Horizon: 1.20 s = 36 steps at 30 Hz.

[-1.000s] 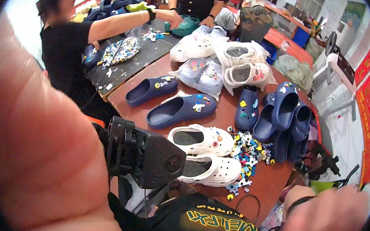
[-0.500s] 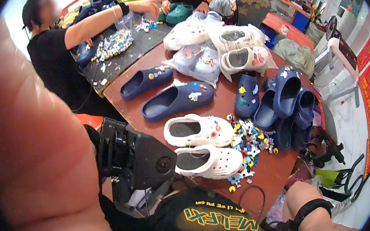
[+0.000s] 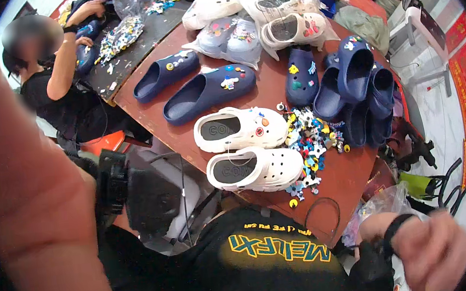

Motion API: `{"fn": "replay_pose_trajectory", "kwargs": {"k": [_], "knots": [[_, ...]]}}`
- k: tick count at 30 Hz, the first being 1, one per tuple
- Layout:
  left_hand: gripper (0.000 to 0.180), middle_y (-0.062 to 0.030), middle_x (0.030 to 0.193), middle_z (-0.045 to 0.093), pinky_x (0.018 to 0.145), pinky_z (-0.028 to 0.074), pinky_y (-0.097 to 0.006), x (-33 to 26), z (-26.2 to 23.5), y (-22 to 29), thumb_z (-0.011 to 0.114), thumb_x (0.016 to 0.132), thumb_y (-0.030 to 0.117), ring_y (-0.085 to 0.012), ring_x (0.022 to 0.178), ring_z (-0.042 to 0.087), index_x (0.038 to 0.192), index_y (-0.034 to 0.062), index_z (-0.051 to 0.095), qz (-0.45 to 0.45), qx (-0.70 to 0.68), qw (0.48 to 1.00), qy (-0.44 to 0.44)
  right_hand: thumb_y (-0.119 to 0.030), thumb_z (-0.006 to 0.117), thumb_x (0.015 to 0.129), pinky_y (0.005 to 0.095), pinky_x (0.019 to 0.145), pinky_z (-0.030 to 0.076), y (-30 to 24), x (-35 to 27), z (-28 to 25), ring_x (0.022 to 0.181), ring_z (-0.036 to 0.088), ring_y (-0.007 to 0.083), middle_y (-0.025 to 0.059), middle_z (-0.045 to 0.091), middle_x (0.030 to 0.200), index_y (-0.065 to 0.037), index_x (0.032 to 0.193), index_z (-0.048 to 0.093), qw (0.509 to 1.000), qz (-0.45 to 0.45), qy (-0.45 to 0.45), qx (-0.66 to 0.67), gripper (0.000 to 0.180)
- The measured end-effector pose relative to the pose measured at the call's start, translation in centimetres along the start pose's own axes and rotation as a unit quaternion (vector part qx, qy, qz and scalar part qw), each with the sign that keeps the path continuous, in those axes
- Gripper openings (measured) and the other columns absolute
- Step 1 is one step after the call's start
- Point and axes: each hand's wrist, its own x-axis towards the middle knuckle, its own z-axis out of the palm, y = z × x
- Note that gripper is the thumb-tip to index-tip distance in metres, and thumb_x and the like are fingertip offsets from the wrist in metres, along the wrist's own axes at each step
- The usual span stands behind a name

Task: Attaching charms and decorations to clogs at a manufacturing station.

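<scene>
My left arm (image 3: 32,183) is raised very close to the camera and fills the left side; its fingers are hidden. My right hand (image 3: 432,249), with a black wristband, hangs blurred below the table's near corner, fingers curled, nothing visible in it. On the red-brown table (image 3: 356,181) in front of me lies a pair of white clogs (image 3: 247,149) with a few charms on the upper one. Touching their toes is a pile of small colourful charms (image 3: 309,140). Neither hand touches them.
Two navy clogs (image 3: 204,89) lie beyond the white pair, a stack of navy clogs (image 3: 351,84) at the right, pale bagged clogs (image 3: 282,18) further back. A person (image 3: 62,89) sits at a dark table with charms at upper left. A black device (image 3: 148,200) hangs at my chest.
The view has shifted, so the table sits lower and nearer. The seated person's arm has drawn back from a far reach. My right hand has shifted slightly to the right.
</scene>
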Motion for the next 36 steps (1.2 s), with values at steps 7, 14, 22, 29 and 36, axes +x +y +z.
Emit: {"fn": "replay_pose_trajectory", "kwargs": {"k": [7, 14, 22, 29, 36], "knots": [[0.048, -0.0193, 0.109, 0.063, 0.101, 0.039, -0.048, 1.9, 18.7, 1.1, 0.073, 0.072, 0.025, -0.0327, 0.108, 0.057, 0.103, -0.0098, 0.063, -0.085, 0.02, 0.988, -0.126, -0.005, 0.064, 0.084, 0.0323, 0.068, 0.049, 23.5, 3.0, 2.2, 0.077, 0.063, 0.0259, 0.0134, 0.063, 0.083, 0.0, 0.088, 0.063, 0.968, 0.041, 0.195, -0.153, 0.007], [0.021, -0.0141, 0.081, 0.065, 0.066, 0.049, -0.041, -13.4, 21.9, -1.6, 0.071, 0.083, 0.024, -0.0328, 0.076, 0.063, 0.091, 0.0053, 0.065, -0.296, 0.008, 0.864, -0.407, -0.01, 0.066, 0.079, 0.0405, 0.08, 0.047, 36.3, 4.2, 7.6, 0.09, 0.059, 0.0321, 0.0126, 0.063, 0.091, -0.004, 0.092, 0.066, 0.966, 0.042, 0.131, -0.218, 0.014], [0.041, -0.0201, 0.087, 0.066, 0.071, 0.05, -0.04, -18.7, 27.9, 0.4, 0.067, 0.087, 0.035, -0.036, 0.083, 0.065, 0.105, -0.0001, 0.057, -0.519, -0.077, 0.748, -0.407, -0.022, 0.078, 0.071, 0.0414, 0.077, 0.043, 37.6, 7.0, 9.2, 0.087, 0.055, 0.0307, 0.0102, 0.055, 0.087, -0.006, 0.087, 0.067, 0.938, 0.076, 0.127, -0.313, 0.025], [0.034, -0.0216, 0.092, 0.066, 0.075, 0.05, -0.038, -20.5, 29.5, -0.2, 0.059, 0.093, 0.026, -0.0298, 0.087, 0.067, 0.113, -0.0009, 0.054, -0.525, -0.207, 0.757, -0.329, -0.011, 0.068, 0.081, 0.0383, 0.08, 0.046, 35.7, 5.7, 8.8, 0.088, 0.058, 0.0299, 0.01, 0.064, 0.091, -0.003, 0.093, 0.068, 0.953, 0.022, 0.228, -0.198, 0.014], [0.037, -0.014, 0.112, 0.061, 0.089, 0.047, -0.032, -21.5, 31.3, -0.8, 0.048, 0.1, 0.024, -0.0183, 0.102, 0.059, 0.125, -0.0027, 0.048, -0.575, -0.267, 0.704, -0.319, -0.005, 0.067, 0.082, 0.0321, 0.075, 0.049, 29.7, 4.3, 10.0, 0.079, 0.063, 0.0228, 0.0104, 0.067, 0.088, 0.0, 0.098, 0.068, 0.97, 0.061, 0.235, -0.009, 0.016]]}}
